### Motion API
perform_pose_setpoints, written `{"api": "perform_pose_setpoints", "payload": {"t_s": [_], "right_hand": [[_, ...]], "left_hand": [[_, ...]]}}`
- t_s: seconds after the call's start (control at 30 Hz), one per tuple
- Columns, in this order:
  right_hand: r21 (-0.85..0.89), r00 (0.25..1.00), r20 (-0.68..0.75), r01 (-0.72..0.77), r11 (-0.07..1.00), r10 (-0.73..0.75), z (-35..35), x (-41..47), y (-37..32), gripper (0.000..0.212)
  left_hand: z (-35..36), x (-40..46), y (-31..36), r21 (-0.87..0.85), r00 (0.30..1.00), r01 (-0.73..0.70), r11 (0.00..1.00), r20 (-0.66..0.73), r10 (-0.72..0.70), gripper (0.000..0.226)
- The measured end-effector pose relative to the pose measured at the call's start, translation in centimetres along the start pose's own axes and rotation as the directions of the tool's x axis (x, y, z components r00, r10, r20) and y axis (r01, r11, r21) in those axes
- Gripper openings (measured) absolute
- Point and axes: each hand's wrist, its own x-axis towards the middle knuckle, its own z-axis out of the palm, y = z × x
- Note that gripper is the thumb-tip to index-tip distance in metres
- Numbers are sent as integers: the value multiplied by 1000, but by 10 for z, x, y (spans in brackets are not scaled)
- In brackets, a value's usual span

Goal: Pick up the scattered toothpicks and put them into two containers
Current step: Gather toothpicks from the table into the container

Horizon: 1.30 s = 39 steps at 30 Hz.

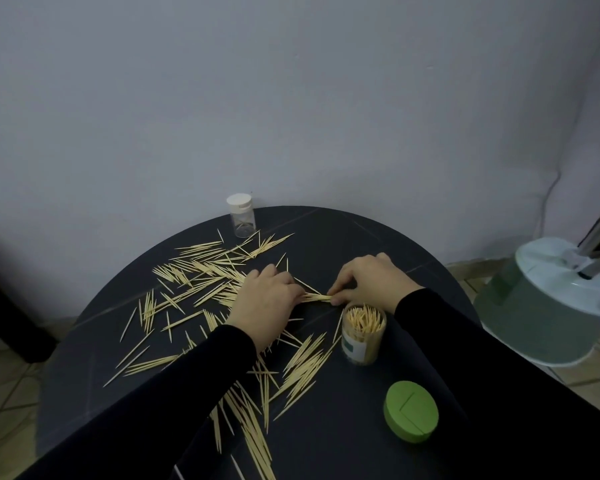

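Left hand [267,299] and right hand [368,282] pinch opposite ends of toothpick bundle [317,298], just behind open jar [363,336] packed with toothpicks. Scattered toothpicks [201,278] left of jar; green lid [411,410] before it; capped jar [242,215] far behind-left.

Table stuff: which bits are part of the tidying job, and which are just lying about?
Part of the job:
toothpicks
bundle held between both hands
open jar
capped bottle
green lid

Just lying about:
green-white appliance
its cord
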Motion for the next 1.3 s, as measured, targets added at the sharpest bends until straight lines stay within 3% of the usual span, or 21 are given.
{"api": "perform_pose_setpoints", "payload": {"t_s": [0.13,0.27,0.57,0.7,0.87,1.0,1.3], "right_hand": [[-84,997,-75,13,996,-20,7,3,1,18],[-131,999,-50,-19,991,13,9,5,2,19],[18,979,-190,-66,998,68,1,-13,9,13],[95,967,-220,-107,990,126,-4,-23,14,16],[245,954,-246,-110,963,171,-5,-33,23,14],[375,954,-234,-90,922,189,-4,-41,28,6],[675,934,-352,211,707,57,-22,-68,24,6]], "left_hand": [[3,1,2,37,999,-8,999,-34,9,30],[5,0,3,-12,997,41,999,-72,-41,29],[2,1,6,-333,962,137,933,-181,-206,17],[1,2,8,-461,953,169,871,-148,-264,11],[-8,1,14,-680,928,231,696,-60,-367,10],[-20,0,20,-828,921,199,524,-25,-390,6],[-53,-11,43,-985,929,19,173,-46,-368,11]]}}
